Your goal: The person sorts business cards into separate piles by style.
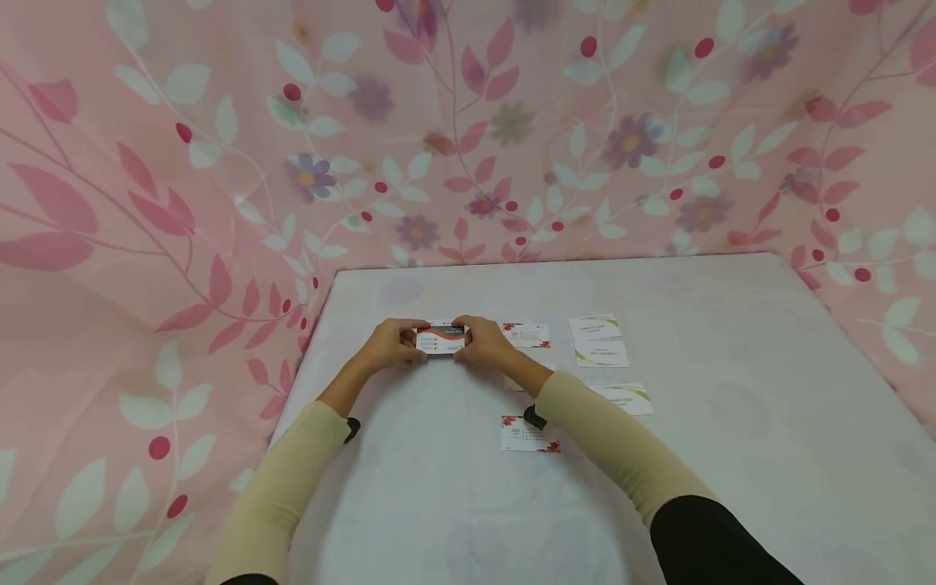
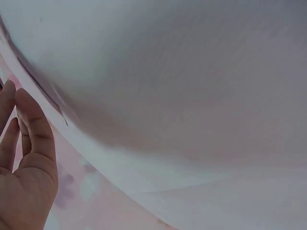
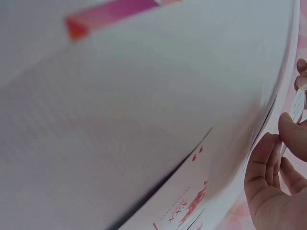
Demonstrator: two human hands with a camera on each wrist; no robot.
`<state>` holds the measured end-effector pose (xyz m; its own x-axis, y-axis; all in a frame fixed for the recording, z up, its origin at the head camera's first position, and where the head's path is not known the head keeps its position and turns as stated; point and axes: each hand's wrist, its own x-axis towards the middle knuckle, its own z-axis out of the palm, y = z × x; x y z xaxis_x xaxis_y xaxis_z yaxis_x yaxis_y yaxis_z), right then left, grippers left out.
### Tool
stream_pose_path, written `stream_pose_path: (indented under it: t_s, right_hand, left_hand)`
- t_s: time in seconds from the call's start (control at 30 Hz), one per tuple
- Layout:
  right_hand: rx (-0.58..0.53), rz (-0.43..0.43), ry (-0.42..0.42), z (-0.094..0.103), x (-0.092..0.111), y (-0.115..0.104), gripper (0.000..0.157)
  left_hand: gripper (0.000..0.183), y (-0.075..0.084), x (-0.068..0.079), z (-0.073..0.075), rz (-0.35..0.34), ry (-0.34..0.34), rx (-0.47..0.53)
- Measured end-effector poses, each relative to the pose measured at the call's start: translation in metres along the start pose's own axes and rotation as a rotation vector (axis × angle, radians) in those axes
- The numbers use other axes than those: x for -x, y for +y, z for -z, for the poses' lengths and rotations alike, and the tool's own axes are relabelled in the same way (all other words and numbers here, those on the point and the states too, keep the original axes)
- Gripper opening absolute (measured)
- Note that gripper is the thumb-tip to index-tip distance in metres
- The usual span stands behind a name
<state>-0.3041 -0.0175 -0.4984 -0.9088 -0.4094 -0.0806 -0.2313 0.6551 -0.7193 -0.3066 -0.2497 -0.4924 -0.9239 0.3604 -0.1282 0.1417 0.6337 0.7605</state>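
Observation:
A white business card (image 1: 440, 340) with a dark and red wavy band is held by its two short ends, apparently above the far left part of the table. My left hand (image 1: 387, 344) pinches its left end between thumb and fingers; my right hand (image 1: 484, 341) pinches the right end. In the left wrist view the left hand (image 2: 29, 163) shows curled fingers, the card out of sight. The right wrist view has the right hand (image 3: 273, 184) with a sliver of the card (image 3: 298, 106) at its fingertips.
Red-flowered cards lie right of the hands: one far (image 1: 530, 335), one nearer (image 1: 521, 435), another (image 1: 515, 383) mostly under the right arm. Green-edged white cards (image 1: 601, 355) sit further right, with another (image 1: 630, 399) below. Pink floral cloth (image 1: 453, 146) surrounds the white-covered table (image 1: 409, 479).

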Motion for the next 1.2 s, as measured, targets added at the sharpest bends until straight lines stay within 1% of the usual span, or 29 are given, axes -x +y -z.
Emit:
stream_pose_path:
  t_s: [0.13, 0.2, 0.37, 0.5, 0.63, 0.7, 0.83, 0.97, 1.07, 1.2]
  right_hand:
    - [-0.005, -0.003, 0.011, -0.001, -0.008, -0.001, 0.059]
    - [-0.017, -0.018, 0.02, -0.001, -0.012, -0.001, 0.058]
    - [-0.034, -0.026, 0.041, 0.001, -0.019, 0.0, 0.058]
    - [-0.003, -0.02, 0.048, -0.001, -0.025, 0.001, 0.058]
    - [0.038, -0.043, 0.041, -0.004, -0.03, 0.004, 0.059]
    - [0.055, -0.049, 0.037, -0.006, -0.032, 0.005, 0.058]
    - [0.054, -0.045, 0.016, -0.009, -0.036, 0.007, 0.057]
    - [0.07, -0.043, -0.006, -0.012, -0.038, 0.009, 0.056]
    - [0.07, -0.05, -0.014, -0.012, -0.038, 0.008, 0.055]
    - [0.071, -0.067, -0.021, -0.01, -0.038, 0.005, 0.055]
  left_hand:
    - [0.062, 0.001, -0.006, 0.007, 0.015, -0.002, -0.018]
    - [0.062, 0.001, -0.01, 0.01, 0.019, -0.002, -0.032]
    - [0.061, 0.002, -0.021, 0.013, 0.043, -0.002, -0.065]
    - [0.061, 0.0, -0.025, 0.014, 0.06, 0.001, -0.072]
    - [0.06, -0.003, -0.029, 0.012, 0.06, 0.01, -0.086]
    - [0.06, -0.005, -0.031, 0.011, 0.062, 0.014, -0.1]
    - [0.059, -0.009, -0.031, 0.008, 0.074, 0.024, -0.117]
    - [0.059, -0.013, -0.031, 0.007, 0.08, 0.015, -0.118]
    - [0.059, -0.015, -0.031, 0.008, 0.095, 0.006, -0.117]
    - [0.059, -0.016, -0.033, 0.01, 0.122, -0.014, -0.093]
